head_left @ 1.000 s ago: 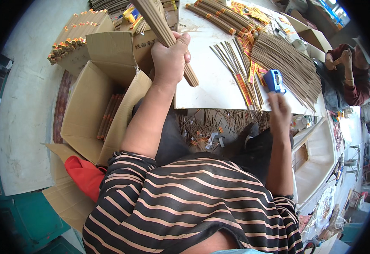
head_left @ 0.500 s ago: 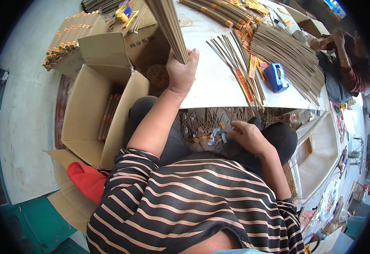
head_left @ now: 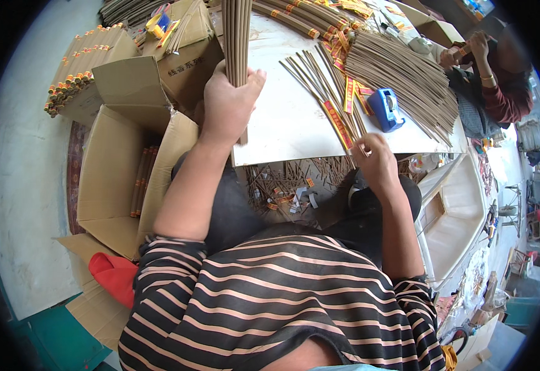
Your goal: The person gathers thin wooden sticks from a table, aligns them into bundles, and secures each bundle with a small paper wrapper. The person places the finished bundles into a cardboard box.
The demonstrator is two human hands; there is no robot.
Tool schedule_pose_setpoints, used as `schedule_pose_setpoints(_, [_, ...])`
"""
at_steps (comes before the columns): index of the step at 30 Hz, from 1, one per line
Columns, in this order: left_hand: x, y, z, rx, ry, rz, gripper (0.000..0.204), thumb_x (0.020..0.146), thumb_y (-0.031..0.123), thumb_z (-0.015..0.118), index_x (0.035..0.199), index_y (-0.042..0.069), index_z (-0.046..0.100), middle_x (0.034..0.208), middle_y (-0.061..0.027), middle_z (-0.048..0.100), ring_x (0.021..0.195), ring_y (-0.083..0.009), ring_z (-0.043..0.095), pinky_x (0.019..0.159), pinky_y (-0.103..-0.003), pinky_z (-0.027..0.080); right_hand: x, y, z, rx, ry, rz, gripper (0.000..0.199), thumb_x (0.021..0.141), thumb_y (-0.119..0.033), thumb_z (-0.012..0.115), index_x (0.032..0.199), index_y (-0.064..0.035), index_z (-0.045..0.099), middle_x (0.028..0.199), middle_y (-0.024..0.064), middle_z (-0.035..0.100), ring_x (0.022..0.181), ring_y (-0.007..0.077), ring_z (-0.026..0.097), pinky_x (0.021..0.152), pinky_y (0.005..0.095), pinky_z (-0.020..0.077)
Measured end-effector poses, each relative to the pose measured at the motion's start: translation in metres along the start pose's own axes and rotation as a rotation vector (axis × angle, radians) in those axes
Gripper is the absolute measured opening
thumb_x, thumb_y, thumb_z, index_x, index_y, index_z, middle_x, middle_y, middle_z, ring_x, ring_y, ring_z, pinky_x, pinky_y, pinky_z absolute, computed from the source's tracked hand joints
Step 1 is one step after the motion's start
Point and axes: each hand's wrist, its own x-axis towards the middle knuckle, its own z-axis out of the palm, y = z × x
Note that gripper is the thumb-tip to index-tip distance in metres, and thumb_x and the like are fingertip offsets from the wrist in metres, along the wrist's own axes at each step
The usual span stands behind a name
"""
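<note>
My left hand [head_left: 228, 102] is wrapped round an upright bundle of thin brown incense sticks [head_left: 237, 43], whose upper end runs out of the top of the view. At the table's front edge, my right hand [head_left: 378, 162] has its fingers curled together by the lower ends of some loose incense sticks [head_left: 313, 80]. What sits between those fingertips, if anything, is hidden. A red and yellow paper label [head_left: 337, 123] lies across these sticks. Just beyond my right hand stands a blue tape dispenser [head_left: 385, 111], beside a large pile of incense sticks [head_left: 400, 77].
To my left stands an open cardboard box [head_left: 106, 167] with several wrapped bundles [head_left: 143, 179] inside. More labelled bundles [head_left: 90, 55] are stacked beyond it. A white table [head_left: 276, 133] spans the front. Broken sticks litter the floor below. Another person [head_left: 499, 86] works at the far right.
My right hand has risen from beside my knee to the table edge, its fingers now curled together. The bundle in my left hand has turned from slanted to upright.
</note>
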Motion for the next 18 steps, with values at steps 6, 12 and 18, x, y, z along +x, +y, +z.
schedule_pose_setpoints(6, [-0.033,0.004,-0.029,-0.044,-0.353,-0.392,0.017,0.079,0.011,0.066,0.077,0.004,0.051,0.057,0.0017,0.047,0.041,-0.0046,0.042,0.037,-0.02,0.035,0.072,0.031,0.04,-0.075,0.081,-0.046,0.023,0.074,-0.017,0.066,0.09,-0.0019,0.061,0.091,0.0141,0.059,0.081,0.0274,0.057,0.072,0.0344,0.0453])
schedule_pose_setpoints(12, [-0.065,-0.009,-0.045,-0.098,-0.469,-0.65,0.014,0.078,0.011,0.064,0.079,0.004,0.052,0.061,0.0007,0.047,0.04,-0.0048,0.04,0.035,-0.02,0.031,0.092,0.017,0.066,-0.188,0.022,-0.056,0.028,0.072,-0.03,0.068,0.094,-0.0122,0.066,0.095,0.013,0.059,0.096,0.0307,0.054,0.082,0.0383,0.0439])
schedule_pose_setpoints(18, [-0.073,-0.013,-0.047,-0.146,-0.507,-0.692,0.017,0.079,0.012,0.064,0.08,0.003,0.049,0.058,0.0011,0.045,0.04,-0.0045,0.039,0.036,-0.019,0.032,0.091,0.015,0.058,0.047,0.162,-0.214,0.011,0.075,-0.015,0.068,0.081,-0.0065,0.065,0.087,0.0077,0.062,0.087,0.0256,0.057,0.077,0.0344,0.0442])
